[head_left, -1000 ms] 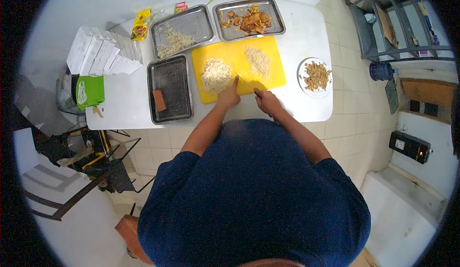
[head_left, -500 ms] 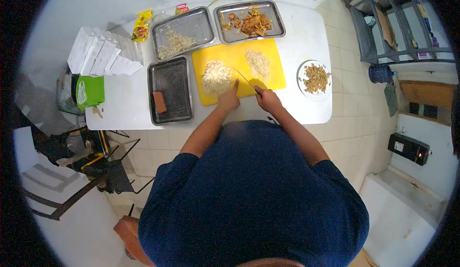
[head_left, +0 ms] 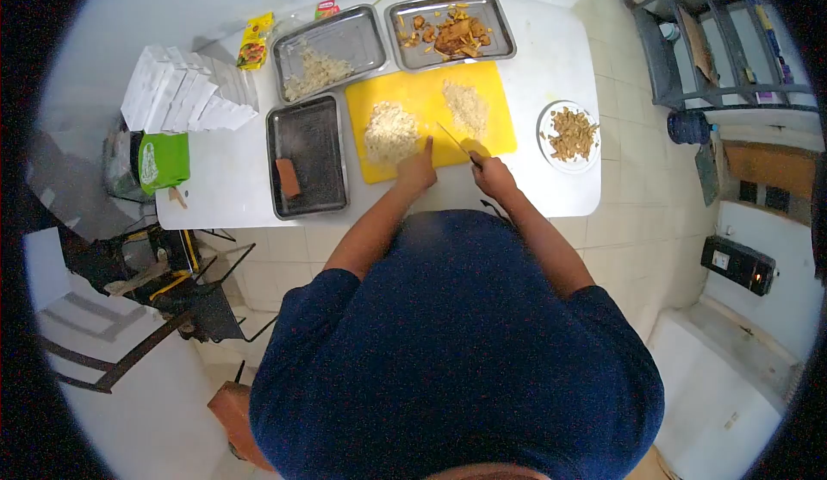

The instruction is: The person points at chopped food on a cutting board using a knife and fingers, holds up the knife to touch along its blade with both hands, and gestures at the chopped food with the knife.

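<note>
My right hand (head_left: 494,177) is closed round the dark handle of a knife (head_left: 452,139), whose thin blade points up and left over the yellow cutting board (head_left: 435,92). My left hand (head_left: 417,170) rests at the board's near edge with one finger stretched out; its other fingers are hard to make out. Just beyond it lies a larger heap of pale chopped food (head_left: 391,132). A smaller, finer pile of pale chopped food (head_left: 466,108) is spread on the right part of the board, beyond the knife.
Behind the board stand a metal tray with pale shreds (head_left: 376,53) and a tray with browned pieces (head_left: 504,45). A dark tray (head_left: 310,140) with a reddish-brown block (head_left: 287,177) is at left, a plate of brown pieces (head_left: 544,148) at right. White boxes (head_left: 185,92) and packets (head_left: 255,40) stand far left.
My right hand has shifted slightly right with the knife, and the blade tip has moved away from the larger heap. My left hand has stayed almost in place.
</note>
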{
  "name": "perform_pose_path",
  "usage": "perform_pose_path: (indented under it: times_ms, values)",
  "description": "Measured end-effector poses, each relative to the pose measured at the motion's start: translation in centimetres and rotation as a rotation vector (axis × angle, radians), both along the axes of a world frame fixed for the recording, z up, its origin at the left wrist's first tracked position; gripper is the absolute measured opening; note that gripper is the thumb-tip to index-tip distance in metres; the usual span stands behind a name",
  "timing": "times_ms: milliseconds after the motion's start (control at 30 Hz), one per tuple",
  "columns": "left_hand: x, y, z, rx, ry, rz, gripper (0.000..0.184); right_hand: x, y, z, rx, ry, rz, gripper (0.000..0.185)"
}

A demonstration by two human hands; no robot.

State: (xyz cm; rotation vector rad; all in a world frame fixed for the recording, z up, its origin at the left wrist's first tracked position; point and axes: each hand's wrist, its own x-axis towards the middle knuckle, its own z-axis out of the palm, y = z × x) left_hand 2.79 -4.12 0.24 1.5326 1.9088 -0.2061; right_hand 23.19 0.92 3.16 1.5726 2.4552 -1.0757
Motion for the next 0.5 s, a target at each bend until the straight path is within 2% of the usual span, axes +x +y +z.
perform_pose_path:
  times_ms: [267,367,500]
  values:
    - [-1.2,0.5,-0.3,-0.013,0.027,-0.046,0.084,-0.5,0.6,1.8,-0.019,0.056,-0.027,0.041]
    - [-1.8,0.4,0.3,-0.02,0.002,-0.057,0.083,0.0,-0.4,-0.5,0.047,0.095,0.058,0.041]
    - [-1.5,0.0,0.4,0.004,0.029,-0.046,0.084,-0.2,-1.0,0.3,-0.04,0.028,0.081,0.04]
